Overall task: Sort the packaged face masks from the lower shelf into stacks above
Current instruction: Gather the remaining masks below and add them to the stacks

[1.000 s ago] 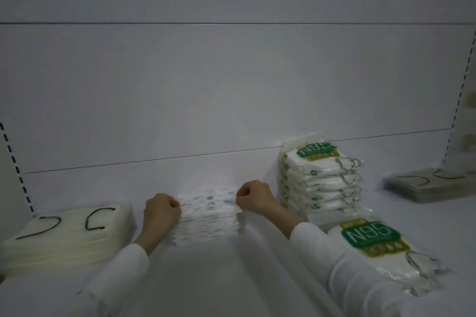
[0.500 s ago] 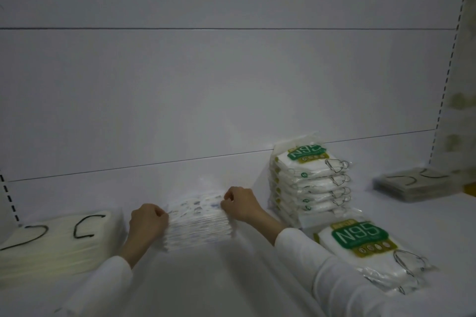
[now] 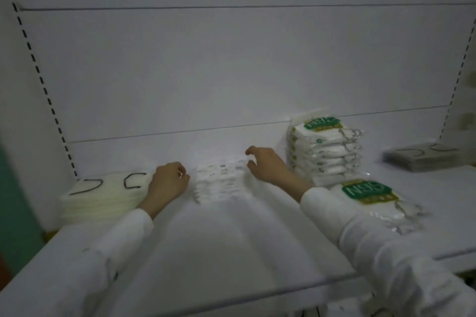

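On the white shelf point(image 3: 231, 239), at its far left, sits one stack of cream masks point(image 3: 103, 195) with two black ear loops showing on the top pack; the layers are too blurred to count. Just right of it, the left hand point(image 3: 167, 185) is curled into a loose fist that holds nothing, its knuckles near but not touching the middle stack. That middle stack of patterned white masks point(image 3: 221, 180) is one pile, smeared by motion so its packs cannot be counted. At its right edge the right hand point(image 3: 265, 165) has its fingers spread and bent, grasping nothing, fingertips close to the pile's upper corner. Both arms wear white sleeves point(image 3: 386, 252). Further right stands one stack of N95 packs point(image 3: 324, 152), roughly six high, green label on top. In front of it lies a single loose N95 pack point(image 3: 371, 198), flat on the shelf. At the far right rests one low stack of grey masks point(image 3: 427, 159), again with two dark loops visible.
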`<state>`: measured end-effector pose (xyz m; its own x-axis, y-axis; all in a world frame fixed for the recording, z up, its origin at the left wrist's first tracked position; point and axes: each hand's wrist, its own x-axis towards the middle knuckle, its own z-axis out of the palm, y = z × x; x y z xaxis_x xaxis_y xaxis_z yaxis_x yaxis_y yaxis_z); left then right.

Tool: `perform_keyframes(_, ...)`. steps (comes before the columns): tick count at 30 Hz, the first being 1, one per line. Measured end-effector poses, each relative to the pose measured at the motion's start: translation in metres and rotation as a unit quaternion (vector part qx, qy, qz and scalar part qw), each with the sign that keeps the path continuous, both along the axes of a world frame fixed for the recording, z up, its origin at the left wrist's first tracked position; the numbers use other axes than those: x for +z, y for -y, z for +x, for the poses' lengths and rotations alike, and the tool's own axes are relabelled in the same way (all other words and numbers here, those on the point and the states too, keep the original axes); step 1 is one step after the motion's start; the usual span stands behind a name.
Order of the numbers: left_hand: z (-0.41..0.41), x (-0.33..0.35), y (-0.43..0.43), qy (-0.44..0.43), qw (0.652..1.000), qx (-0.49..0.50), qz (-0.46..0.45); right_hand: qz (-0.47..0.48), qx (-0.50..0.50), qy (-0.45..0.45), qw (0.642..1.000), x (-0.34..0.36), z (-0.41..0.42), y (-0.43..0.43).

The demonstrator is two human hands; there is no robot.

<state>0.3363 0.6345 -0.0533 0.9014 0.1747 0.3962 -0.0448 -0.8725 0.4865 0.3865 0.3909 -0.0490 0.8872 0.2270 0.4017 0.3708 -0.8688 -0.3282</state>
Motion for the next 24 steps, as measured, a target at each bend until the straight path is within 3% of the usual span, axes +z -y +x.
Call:
perform_keyframes(7, -0.09, -0.009, -0.002, 0.029, 0.994, -0.104, 0.036, -0.023, 0.051, 0.075, 0.996, -0.014, -0.107, 0.006)
perform_keyframes(15, -0.199, -0.036, 0.053, 0.063, 0.953, -0.285, -0.084, -0.092, 0.197, 0.185, 0.958, -0.058, -0.258, 0.057)
perform_keyframes(19, -0.227, -0.072, 0.085, 0.019, 0.917, -0.382, -0.116, -0.188, 0.237, 0.15, 0.941, -0.092, -0.291, 0.091)
perform_keyframes(21, -0.226, -0.102, 0.098, -0.028, 0.917, -0.384, -0.107, -0.21, 0.244, 0.106, 0.941, -0.116, -0.292, 0.109)
perform_keyframes(24, -0.211, -0.16, 0.109, -0.134, 0.924, -0.342, -0.103, -0.169, 0.219, 0.034, 0.96, -0.163, -0.281, 0.138)
